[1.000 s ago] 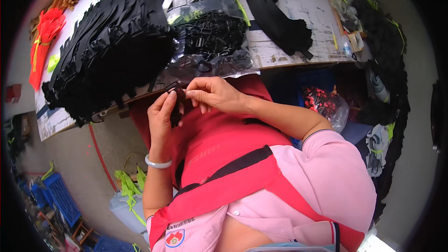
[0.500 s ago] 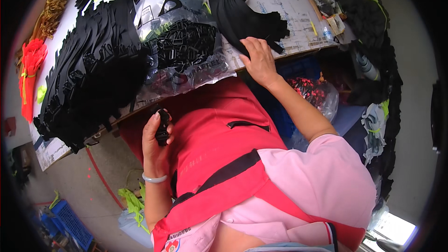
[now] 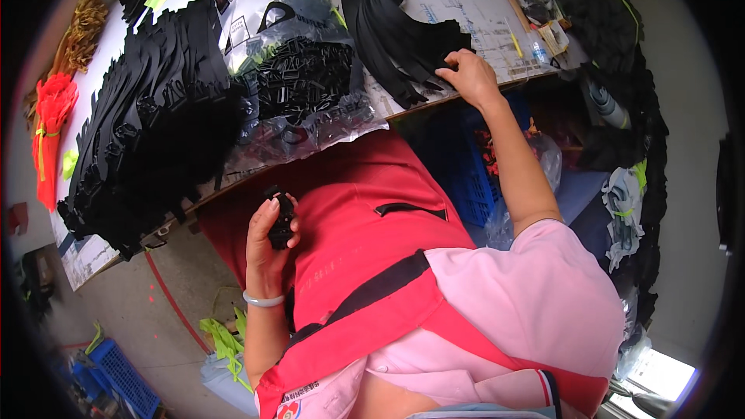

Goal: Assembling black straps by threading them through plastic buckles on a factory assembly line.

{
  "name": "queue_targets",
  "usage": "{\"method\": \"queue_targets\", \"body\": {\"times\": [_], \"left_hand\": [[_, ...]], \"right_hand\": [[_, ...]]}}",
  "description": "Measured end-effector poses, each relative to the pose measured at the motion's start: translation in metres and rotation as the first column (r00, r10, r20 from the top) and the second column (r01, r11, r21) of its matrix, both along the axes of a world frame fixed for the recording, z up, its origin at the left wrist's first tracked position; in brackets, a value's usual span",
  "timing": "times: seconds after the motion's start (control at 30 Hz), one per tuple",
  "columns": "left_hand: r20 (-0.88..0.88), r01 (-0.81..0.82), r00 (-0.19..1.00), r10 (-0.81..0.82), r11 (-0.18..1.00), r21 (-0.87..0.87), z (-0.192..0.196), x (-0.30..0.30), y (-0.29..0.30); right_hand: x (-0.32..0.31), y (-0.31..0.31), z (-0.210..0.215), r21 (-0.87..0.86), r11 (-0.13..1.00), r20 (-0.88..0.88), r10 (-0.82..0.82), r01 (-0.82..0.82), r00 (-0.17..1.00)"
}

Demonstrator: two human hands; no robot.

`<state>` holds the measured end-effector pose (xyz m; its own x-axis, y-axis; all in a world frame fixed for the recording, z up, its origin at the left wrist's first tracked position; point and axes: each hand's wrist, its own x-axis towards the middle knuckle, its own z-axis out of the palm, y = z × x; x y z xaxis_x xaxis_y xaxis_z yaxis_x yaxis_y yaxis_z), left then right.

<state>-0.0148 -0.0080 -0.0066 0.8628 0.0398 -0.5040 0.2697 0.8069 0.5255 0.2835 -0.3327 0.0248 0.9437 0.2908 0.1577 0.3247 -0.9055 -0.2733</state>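
Several black plastic buckles (image 3: 282,219) sit in my left hand (image 3: 266,247), its fingers curled round them in front of the red apron. My right hand (image 3: 475,79) is at the right end of a fanned pile of black webbing straps (image 3: 388,27), near the table's front edge. Its thumb and forefinger pinch at a strap end. A clear plastic bag (image 3: 341,120) full of black buckles (image 3: 303,77) lies left of that pile. Farther left, a thick stack of black straps (image 3: 167,54) hangs over the edge, with buckles among their near ends.
The white table (image 3: 497,31) has a worn front edge. Beneath it stands a blue crate (image 3: 472,194) beside a clear bag (image 3: 549,163) with red pieces. Red strap bundles (image 3: 54,120) lie far left. Black material (image 3: 613,23) is heaped right. A blue basket (image 3: 124,376) stands on the floor.
My right hand has moved right along the straps, from their near side to their right end, and its fingers have drawn together. My left hand has shifted slightly right and down with the buckles.
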Motion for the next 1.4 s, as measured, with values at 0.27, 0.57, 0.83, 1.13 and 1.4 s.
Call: {"method": "queue_targets", "body": {"times": [0.27,0.57,0.83,1.13,1.4], "left_hand": [[0.011,0.158,0.986,-0.164,0.964,0.213,0.022,0.021,-0.009],[0.058,0.163,0.983,-0.172,0.977,0.141,0.03,0.059,-0.015],[0.023,0.209,0.975,-0.222,0.943,0.259,0.013,0.045,-0.017],[0.114,0.18,0.951,-0.286,0.819,0.545,0.004,0.025,-0.013],[0.211,-0.016,0.955,-0.206,0.677,0.736,-0.001,0.007,-0.016]], "right_hand": [[-0.045,0.06,0.042,0.375,0.81,0.491,0.239,-0.45,0.838],[-0.137,0.12,-0.004,0.473,0.471,0.42,0.622,-0.744,0.661],[-0.149,0.122,-0.018,0.553,0.413,0.284,0.724,-0.724,0.629],[-0.164,0.126,-0.036,0.656,0.544,-0.726,0.644,0.523,0.241],[-0.168,0.152,-0.025,0.729,0.552,-0.667,0.707,0.406,0.236]]}}
